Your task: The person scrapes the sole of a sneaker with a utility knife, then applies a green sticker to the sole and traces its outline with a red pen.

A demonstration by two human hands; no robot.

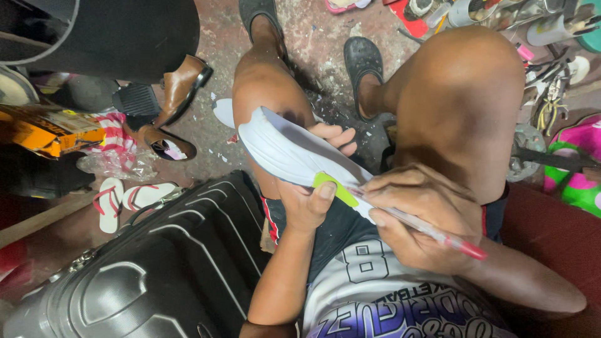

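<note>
- The left hand (pixel 308 203) grips a white shoe sole (pixel 294 153) from below, thumb pressed on its lime-green patch (pixel 335 188), fingers curled around the far edge.
- The sole rests tilted across the seated person's lap, between bare knees.
- The right hand (pixel 419 216) is closed around a red-capped pen (pixel 432 231), its tip touching the sole.
- A dark hard-shell suitcase (pixel 156 269) stands just beside; brown leather shoes (pixel 178 100) and flip-flops (pixel 128 199) lie on the floor.

A shoe-repair workshop: loose shoes (pixel 178 94), scattered tools (pixel 551 94), stained floor (pixel 325 44).
</note>
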